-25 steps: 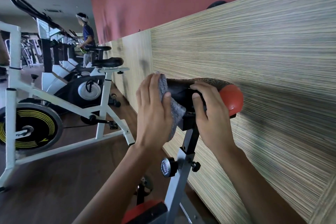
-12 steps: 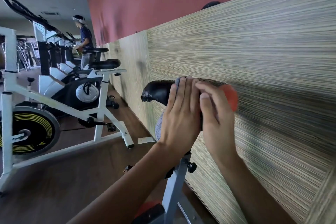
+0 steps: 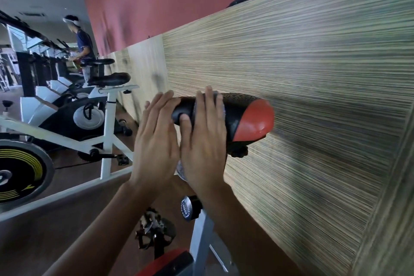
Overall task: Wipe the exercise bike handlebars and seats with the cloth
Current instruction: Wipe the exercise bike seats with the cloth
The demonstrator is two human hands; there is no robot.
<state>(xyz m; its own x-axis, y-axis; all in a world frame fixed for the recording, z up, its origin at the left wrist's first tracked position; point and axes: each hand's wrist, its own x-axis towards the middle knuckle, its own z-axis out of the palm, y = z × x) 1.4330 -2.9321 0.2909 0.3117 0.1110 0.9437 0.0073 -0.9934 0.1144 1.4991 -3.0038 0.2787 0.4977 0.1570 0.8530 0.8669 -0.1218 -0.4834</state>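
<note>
Wood wall [image 3: 313, 74] behind. Flat right hand [image 3: 205, 141] presses cloth [image 3: 182, 169] on seat [image 3: 246, 116]; flat left hand [image 3: 156, 141] touches its tip. Rub hard, all over.

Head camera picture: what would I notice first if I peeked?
The black-and-red bike seat in the middle, against the striped wall. The right hand presses a grey cloth onto it, the left hand beside. At the left edge sits a yellow-striped flywheel on a white exercise bike.
</note>
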